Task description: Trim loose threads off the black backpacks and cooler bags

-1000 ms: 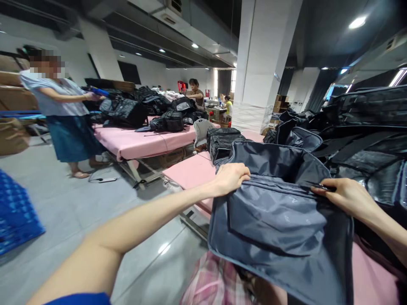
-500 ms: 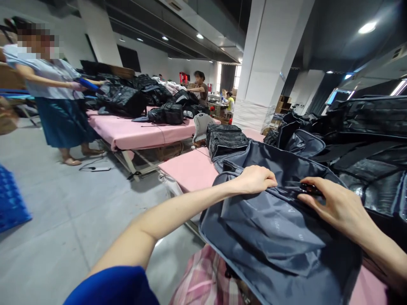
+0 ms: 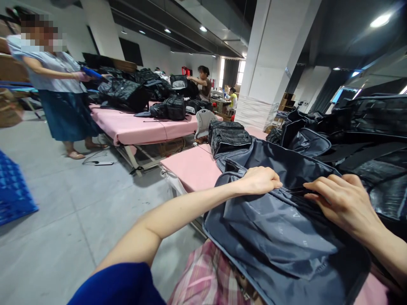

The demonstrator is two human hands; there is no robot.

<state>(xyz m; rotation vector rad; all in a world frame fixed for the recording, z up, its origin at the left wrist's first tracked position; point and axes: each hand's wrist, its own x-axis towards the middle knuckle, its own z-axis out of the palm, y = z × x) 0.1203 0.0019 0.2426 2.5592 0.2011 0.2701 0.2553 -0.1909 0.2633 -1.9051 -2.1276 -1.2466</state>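
A backpack with a grey-blue lining (image 3: 280, 237) lies opened out in front of me, its inner pocket facing up with faint printed letters on it. My left hand (image 3: 262, 180) is closed on the pocket's upper edge, pinching the fabric. Just to the right of it, my right hand (image 3: 340, 201) is closed with thumb and fingers together at the same edge. Small black thread snips appear to be in it, now almost wholly hidden behind the fingers. The bag's far panel stands up behind both hands.
A black patterned bag (image 3: 229, 137) stands on the pink table (image 3: 190, 165) beyond. More black backpacks (image 3: 375, 165) are heaped on the right. A pink table (image 3: 140, 127) carries piled bags, with co-workers beside it. A blue crate (image 3: 15, 190) sits on the floor at left.
My right hand has turned over slightly, so the black snips seen earlier are hidden. My left hand keeps its pinch on the pocket edge. The view has shifted a little.
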